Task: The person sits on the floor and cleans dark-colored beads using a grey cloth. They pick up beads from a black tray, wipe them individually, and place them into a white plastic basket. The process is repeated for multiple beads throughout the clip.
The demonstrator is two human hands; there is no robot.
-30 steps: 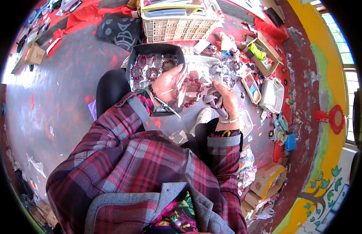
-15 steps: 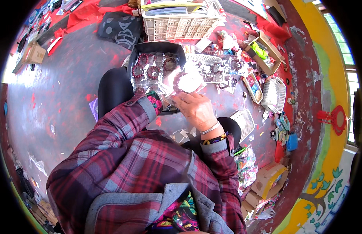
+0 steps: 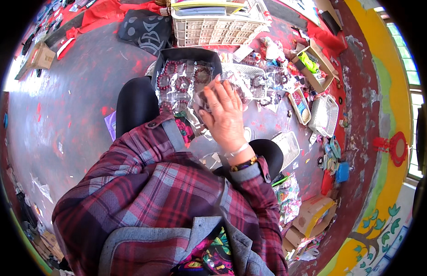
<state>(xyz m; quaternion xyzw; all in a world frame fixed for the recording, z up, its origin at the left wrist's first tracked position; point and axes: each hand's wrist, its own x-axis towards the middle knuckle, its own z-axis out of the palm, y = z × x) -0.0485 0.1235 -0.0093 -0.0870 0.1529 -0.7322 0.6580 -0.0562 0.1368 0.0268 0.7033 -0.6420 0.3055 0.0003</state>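
My right hand [image 3: 224,120] lies palm down with its fingers spread over a clear plastic bag [image 3: 200,98] with dark beads in it. It presses on the bag rather than wrapping round it. My left sleeve with its floral inner cuff [image 3: 185,130] reaches to the near side of the bag; the left hand's fingers are hidden. Beyond both hands stands a black open box [image 3: 188,54]. Inside it are several dark red beaded bracelets [image 3: 182,83] in clear bags.
A cream plastic crate [image 3: 218,31] stands behind the box, beside a dark patterned bag [image 3: 144,33]. To the right are a white basket [image 3: 324,115], a small tray of beads [image 3: 299,106] and an open cardboard box [image 3: 326,82]. My knee [image 3: 136,108] flanks the black box.
My right hand has moved up and a little left, and its fingers have spread over the bag. The bright glare on the plastic has faded, showing dark beads under the fingers.
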